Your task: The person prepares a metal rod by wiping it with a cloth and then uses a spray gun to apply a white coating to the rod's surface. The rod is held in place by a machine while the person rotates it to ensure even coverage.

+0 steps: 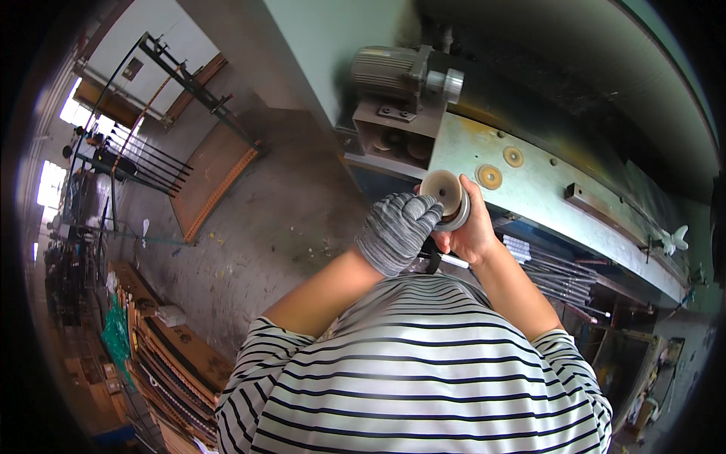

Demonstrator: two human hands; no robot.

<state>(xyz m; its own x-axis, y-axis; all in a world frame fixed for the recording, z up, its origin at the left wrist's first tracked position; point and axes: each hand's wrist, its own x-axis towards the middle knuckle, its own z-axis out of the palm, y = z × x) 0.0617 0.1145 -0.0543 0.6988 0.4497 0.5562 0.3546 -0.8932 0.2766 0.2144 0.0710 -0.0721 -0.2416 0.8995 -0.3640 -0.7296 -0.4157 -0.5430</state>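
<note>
Both my hands meet in front of my chest, at the near edge of a metal workbench (527, 187). A grey knitted glove covers my left hand (400, 230). Its fingers grip the near-left side of a pale, dished round part (442, 192) with a small dark hole in its middle. My bare right hand (476, 227) is curled around a grey ring-shaped part (458, 218) just under and to the right of the pale one. The two parts overlap closely; whether they are joined I cannot tell. My left fingertips are partly hidden behind the pale part.
An electric motor (388, 68) with a metal pulley (454, 85) stands at the bench's left end. Two yellowish discs (489, 176) and a metal bar (595, 204) lie on the bench. Dark rods (561, 275) rest below. Stacked cardboard (176, 335) and a metal rack (187, 85) are leftward.
</note>
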